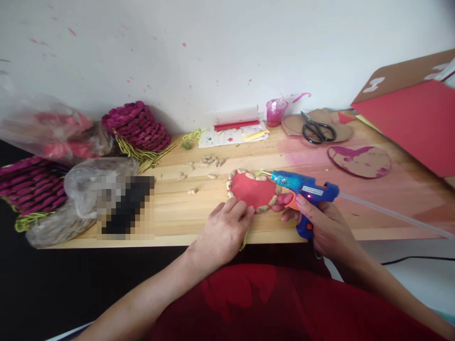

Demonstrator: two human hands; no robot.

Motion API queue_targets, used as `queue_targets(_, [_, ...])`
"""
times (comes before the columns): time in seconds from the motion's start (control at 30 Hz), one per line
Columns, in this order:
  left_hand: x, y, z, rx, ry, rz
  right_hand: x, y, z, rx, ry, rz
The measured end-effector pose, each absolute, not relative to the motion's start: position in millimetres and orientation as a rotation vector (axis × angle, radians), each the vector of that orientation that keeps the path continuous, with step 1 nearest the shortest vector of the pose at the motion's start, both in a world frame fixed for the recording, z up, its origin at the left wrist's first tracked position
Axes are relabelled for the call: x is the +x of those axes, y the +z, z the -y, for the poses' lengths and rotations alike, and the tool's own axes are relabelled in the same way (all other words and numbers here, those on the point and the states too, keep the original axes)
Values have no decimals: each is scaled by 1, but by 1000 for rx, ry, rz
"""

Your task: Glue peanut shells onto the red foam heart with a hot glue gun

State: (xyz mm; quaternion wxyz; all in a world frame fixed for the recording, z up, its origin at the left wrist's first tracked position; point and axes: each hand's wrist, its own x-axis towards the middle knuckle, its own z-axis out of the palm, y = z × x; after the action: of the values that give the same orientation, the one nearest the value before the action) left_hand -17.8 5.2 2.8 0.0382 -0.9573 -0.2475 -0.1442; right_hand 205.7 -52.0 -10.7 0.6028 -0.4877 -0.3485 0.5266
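Observation:
A red cutout point(250, 188) lies on the wooden table, with peanuts in their shells set along its rim. My left hand point(227, 227) is at its lower left edge, fingers curled and thumb pressed there; the fingers hide that part of the rim. In my right hand point(325, 225) is a blue hot glue gun point(302, 184), with fingers around the grip and by the orange trigger. Its metal nozzle points left, just above the cutout's upper right rim. A clear glue stick point(391, 213) sticks out of its back.
Loose peanuts point(209, 161) lie left of the cutout. Behind are paper strips point(232, 137), a pink-stained cup point(276, 112) and black scissors point(318, 132) on cardboard. A cardboard heart point(359, 161) lies right. Purple peanut-covered pieces point(137, 125) and plastic bags point(99, 182) occupy the left.

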Motion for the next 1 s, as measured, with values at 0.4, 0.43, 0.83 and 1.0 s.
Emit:
queue_targets(0.4, [-44, 9, -9, -3010, -940, 933, 205, -8, 46, -1114, 1224, 770])
queue_targets(0.43, [-50, 10, -11, -2999, -992, 997, 205, -6, 46, -1115, 1225, 764])
queue_targets(0.83, [-48, -4, 0, -3091, -719, 842, 202, -4, 46, -1119, 1205, 749])
queue_targets(1.0, [-40, -6, -4, -3082, -609, 825, 202, -4, 47, -1134, 1190, 784])
